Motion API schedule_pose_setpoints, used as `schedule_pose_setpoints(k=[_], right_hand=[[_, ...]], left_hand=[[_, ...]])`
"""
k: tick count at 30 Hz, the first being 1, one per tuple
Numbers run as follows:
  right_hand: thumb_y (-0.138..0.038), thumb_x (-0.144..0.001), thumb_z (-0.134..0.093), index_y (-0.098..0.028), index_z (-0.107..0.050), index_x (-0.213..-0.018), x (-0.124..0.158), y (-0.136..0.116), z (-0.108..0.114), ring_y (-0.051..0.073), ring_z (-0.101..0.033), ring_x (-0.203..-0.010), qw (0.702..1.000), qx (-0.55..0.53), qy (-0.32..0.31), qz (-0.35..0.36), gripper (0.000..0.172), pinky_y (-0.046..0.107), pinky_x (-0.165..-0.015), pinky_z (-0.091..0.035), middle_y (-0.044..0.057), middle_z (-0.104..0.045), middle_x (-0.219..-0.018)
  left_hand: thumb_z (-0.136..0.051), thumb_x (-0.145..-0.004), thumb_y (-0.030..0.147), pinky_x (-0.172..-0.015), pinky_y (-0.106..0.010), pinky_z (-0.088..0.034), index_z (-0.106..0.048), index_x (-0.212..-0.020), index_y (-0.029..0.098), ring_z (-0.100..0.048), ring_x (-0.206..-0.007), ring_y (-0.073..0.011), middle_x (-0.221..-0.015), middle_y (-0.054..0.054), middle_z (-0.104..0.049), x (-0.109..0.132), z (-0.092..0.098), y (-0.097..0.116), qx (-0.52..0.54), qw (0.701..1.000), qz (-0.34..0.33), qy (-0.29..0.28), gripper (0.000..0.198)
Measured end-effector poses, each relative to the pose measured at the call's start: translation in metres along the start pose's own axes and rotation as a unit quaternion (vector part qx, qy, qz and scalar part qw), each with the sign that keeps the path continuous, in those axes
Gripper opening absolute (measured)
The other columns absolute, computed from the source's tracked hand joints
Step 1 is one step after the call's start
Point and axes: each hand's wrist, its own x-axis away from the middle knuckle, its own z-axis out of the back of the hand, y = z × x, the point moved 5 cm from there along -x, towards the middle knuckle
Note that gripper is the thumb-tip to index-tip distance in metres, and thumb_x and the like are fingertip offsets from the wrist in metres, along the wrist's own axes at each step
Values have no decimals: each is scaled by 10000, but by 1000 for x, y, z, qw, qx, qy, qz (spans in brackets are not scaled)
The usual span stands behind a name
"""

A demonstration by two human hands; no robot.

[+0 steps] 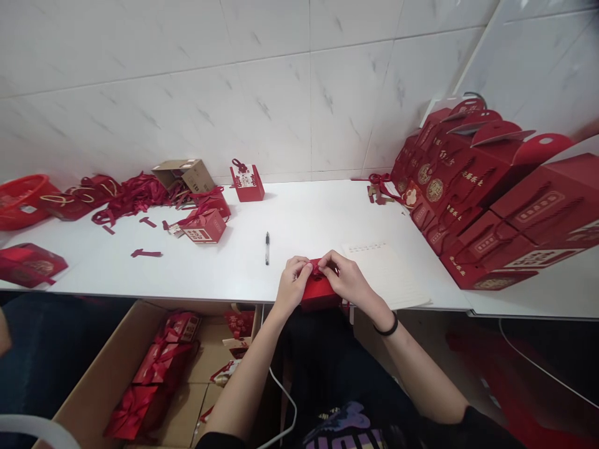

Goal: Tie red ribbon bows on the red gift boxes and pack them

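Note:
A small red gift box (322,295) sits at the table's front edge, close to my body. My left hand (296,282) is closed at the top left of the box, thumb and fingers pinching a red ribbon (316,269). From the other side, my right hand (347,279) pinches the same ribbon, its fingers bent over the top of the box. The fingers partly hide the ribbon, so its exact shape is unclear. A lined paper pad (388,274) lies beside my right hand, and a pen (267,248) lies beyond my left.
Large red gift boxes (486,187) line the right side. To the left are smaller red boxes (204,227), a ribbon pile (140,194), a cardboard box (199,174) and an orange basin (23,202). Below the table, a carton (100,368) holds bow-tied boxes. Another person's leg is at far left.

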Motion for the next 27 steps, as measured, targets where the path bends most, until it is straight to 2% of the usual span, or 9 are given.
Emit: schedule_pose_setpoints(k=[8,11,14,19,22,27], right_hand=[[-56,-828,-368,-213,-468,-765,-2,-3,-1,154,-555,-675,995,64,16,72,197,289,-635,-473,10,-557,-736],[-57,-832,-395,-204,-510,-801,4,-12,6,203,-563,-891,983,110,64,130,189,353,-758,-486,73,-572,-896],[-74,-822,-448,-198,-564,-833,16,-22,11,258,-492,-1078,966,174,83,174,170,438,-867,-451,119,-527,-1107],[-154,-820,-553,-196,-616,-925,23,-22,9,281,-492,-1080,953,250,60,158,129,476,-876,-444,127,-526,-1150],[-170,-848,-548,-195,-639,-904,20,-18,5,273,-512,-1047,948,266,63,162,110,458,-845,-458,123,-542,-1143],[-122,-893,-468,-192,-656,-880,17,-21,2,243,-546,-969,938,272,77,202,201,413,-789,-462,111,-598,-1048]], left_hand=[[-438,-832,281,-920,-346,-433,-579,-589,176,-529,-972,-187,-901,-58,-578,-3,-5,-1,35,998,11,-41,300],[-437,-832,289,-912,-340,-436,-583,-598,177,-539,-946,-182,-872,-54,-576,-3,-3,-2,56,998,9,-24,298],[-420,-838,296,-909,-339,-438,-563,-602,177,-543,-937,-178,-889,-53,-585,-2,-3,-4,61,998,18,-16,300],[-374,-850,275,-921,-332,-434,-553,-663,181,-545,-944,-172,-923,-49,-600,-2,-4,-6,64,997,39,0,275],[-356,-844,236,-934,-324,-422,-566,-711,184,-543,-964,-167,-937,-47,-605,-3,-4,-6,58,998,39,-3,254],[-345,-847,235,-922,-325,-427,-590,-736,179,-539,-985,-168,-961,-57,-614,-1,2,-5,28,1000,8,4,274]])
